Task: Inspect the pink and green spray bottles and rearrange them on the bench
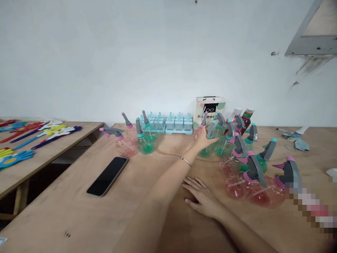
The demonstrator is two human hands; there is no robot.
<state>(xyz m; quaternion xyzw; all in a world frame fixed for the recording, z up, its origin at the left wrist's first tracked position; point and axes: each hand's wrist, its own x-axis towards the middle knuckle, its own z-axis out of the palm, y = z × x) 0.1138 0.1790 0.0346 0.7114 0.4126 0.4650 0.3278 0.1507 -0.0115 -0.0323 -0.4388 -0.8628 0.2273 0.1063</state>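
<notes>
Now left hand (204,138) touches 1 pink plastic spray bottle (204,121), grip unclear; right hand (202,198) flat, empty; 4 more bottles (142,143) stand apart

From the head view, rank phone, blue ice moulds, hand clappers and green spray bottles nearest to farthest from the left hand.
1. Green spray bottles: at the left hand.
2. Blue ice moulds: just left of it.
3. Phone: left, toward the person.
4. Hand clappers: on the far-left table.

Print on the white carton (210,109) — too blurred to read.
</notes>
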